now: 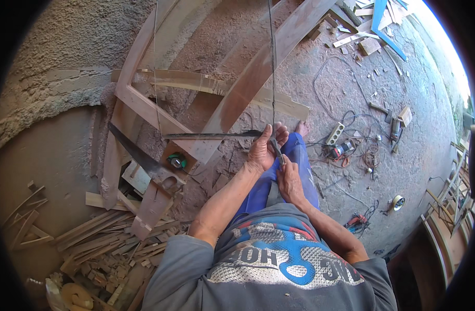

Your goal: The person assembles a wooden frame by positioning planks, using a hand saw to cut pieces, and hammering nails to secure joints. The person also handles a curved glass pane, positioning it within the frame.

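Note:
My left hand (263,147) is closed around one corner of a slender dark frame, which may be a bow saw. Its dark bar (211,136) runs level to the left. A thin dark strip (273,62) rises from my fingers past the top edge, and a finer line (155,62) rises near the bar's other end. Just below, my right hand (291,179) grips a short grey metal piece (278,150) at that corner; its kind is unclear. To the left, a handsaw (139,155) lies on boards beside a green tape measure (176,160).
Large curved wooden pieces (253,88) stand ahead of me. Wood offcuts (102,259) are piled at the lower left. On the right floor lie a power strip (335,133), power tools (342,150), tangled cables (371,153), a hammer (378,108) and a small spool (398,202).

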Demonstrator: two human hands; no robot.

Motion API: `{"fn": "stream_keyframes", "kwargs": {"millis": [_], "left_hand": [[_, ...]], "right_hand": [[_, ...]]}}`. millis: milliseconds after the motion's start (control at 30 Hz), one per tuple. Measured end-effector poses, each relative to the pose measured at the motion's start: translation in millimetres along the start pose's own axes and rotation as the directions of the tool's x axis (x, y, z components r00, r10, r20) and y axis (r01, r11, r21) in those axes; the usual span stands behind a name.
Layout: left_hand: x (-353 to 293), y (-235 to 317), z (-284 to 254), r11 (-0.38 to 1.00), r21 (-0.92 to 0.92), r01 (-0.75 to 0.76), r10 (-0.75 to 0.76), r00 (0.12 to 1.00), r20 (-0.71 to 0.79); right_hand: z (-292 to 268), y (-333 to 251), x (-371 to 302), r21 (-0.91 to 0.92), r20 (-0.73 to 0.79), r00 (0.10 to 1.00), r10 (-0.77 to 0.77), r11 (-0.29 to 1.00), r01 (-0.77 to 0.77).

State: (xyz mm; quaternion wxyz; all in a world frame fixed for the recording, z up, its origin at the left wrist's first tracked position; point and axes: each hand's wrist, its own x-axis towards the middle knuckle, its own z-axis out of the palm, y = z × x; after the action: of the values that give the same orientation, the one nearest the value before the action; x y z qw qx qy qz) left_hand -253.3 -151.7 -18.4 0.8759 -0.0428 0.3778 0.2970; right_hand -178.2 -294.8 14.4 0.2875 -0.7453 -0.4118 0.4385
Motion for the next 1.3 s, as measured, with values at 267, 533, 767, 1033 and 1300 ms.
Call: {"fn": "stream_keyframes", "kwargs": {"millis": [267,533,767,1033,1300], "left_hand": [[0,-1,1,1.0,0.02,-0.014,0.015,1.0,-0.009],[-1,-2,1,1.0,-0.01,-0.012,0.012,1.0,-0.012],[-1,-3,1,1.0,-0.026,-0.008,0.008,1.0,-0.014],[0,-3,1,1.0,-0.018,-0.019,0.019,1.0,-0.017],[0,-3,0,0.999,-0.035,-0.017,0.017,1.0,-0.003]], "right_hand": [[-4,-5,2,0.004,-0.001,1.0,-0.017,1.0,0.017],[-10,-10,2,0.017,0.022,1.0,0.013,1.0,-0.014],[-10,-7,2,0.024,0.023,1.0,0.012,1.0,-0.013],[-8,-4,2,0.032,0.022,1.0,0.007,0.999,-0.008],[-12,-4,5,0.018,-0.002,1.0,-0.03,0.999,0.03]]}}
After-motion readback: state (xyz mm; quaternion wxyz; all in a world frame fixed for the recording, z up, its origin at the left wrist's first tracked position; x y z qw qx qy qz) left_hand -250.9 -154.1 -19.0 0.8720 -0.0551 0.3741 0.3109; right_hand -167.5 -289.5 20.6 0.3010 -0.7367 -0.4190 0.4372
